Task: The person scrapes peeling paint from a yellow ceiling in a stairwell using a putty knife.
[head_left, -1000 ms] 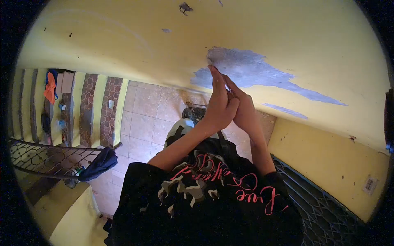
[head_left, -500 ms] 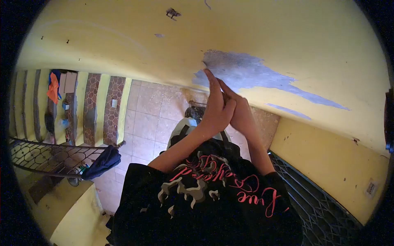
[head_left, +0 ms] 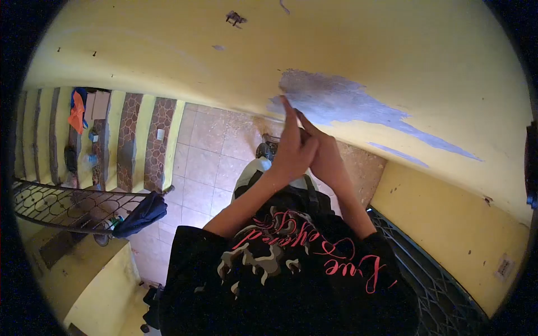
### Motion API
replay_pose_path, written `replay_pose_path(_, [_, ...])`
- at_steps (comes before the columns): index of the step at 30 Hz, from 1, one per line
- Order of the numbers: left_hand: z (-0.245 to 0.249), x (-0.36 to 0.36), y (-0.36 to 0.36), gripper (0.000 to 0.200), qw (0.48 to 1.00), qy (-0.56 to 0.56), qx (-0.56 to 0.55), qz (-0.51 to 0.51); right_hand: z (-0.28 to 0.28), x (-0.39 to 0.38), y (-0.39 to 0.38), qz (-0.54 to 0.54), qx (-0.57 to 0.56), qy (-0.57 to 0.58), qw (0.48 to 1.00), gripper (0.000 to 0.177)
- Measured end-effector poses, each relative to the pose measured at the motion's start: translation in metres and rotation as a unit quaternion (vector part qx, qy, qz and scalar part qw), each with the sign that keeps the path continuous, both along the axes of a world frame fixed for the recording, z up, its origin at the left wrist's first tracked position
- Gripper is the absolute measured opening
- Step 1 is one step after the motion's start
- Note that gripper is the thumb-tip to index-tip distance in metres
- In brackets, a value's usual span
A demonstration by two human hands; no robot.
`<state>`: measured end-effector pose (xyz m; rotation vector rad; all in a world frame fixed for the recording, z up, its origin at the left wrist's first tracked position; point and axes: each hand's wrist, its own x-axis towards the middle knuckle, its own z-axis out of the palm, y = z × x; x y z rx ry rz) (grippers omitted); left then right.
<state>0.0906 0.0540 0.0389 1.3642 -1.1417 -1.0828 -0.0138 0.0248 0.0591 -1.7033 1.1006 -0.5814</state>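
Note:
My left hand [head_left: 291, 154] and my right hand [head_left: 327, 159] are pressed together in front of me, fingers pointing at the wall. The left fingertips reach the lower left edge of a bare grey patch [head_left: 342, 101] in the yellow paint. Both hands' fingers are held close together, the left thumb lying against the right hand. Anything between them is hidden or too small to make out. Contact with the wall cannot be judged exactly.
The yellow wall [head_left: 168, 33] fills the top. Stone-patterned steps [head_left: 157, 145] and a curved metal railing [head_left: 61, 204] with a dark cloth [head_left: 143, 215] lie left. A metal lattice gate [head_left: 420, 263] stands right, above the tiled floor [head_left: 196, 168].
The view has shifted slightly. My hands stay together at the grey patch, with the left fingertips a little lower against it. A dark sliver at the fingertips shows less clearly now.

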Motion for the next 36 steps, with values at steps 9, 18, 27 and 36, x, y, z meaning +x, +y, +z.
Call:
replay_pose_path(9, [0.004,-0.012,0.0,0.094,0.996,-0.047,0.014,-0.079,0.03,-0.011,-0.001,-0.012,0.04,0.076,0.996,0.054])
replay_pose_path(18, [-0.004,-0.018,-0.004,0.092,0.998,0.033,-0.045,0.031,0.015,-0.01,0.002,-0.013,0.035,0.043,0.998,0.054])
replay_pose_path(27, [-0.005,-0.016,-0.004,0.084,0.999,0.017,0.026,0.03,0.013,-0.007,-0.001,-0.016,0.031,0.045,0.998,0.052])
replay_pose_path(36, [0.01,-0.005,-0.003,0.086,0.999,0.031,0.009,0.013,0.01,-0.001,0.0,0.009,-0.075,0.052,0.996,0.052])
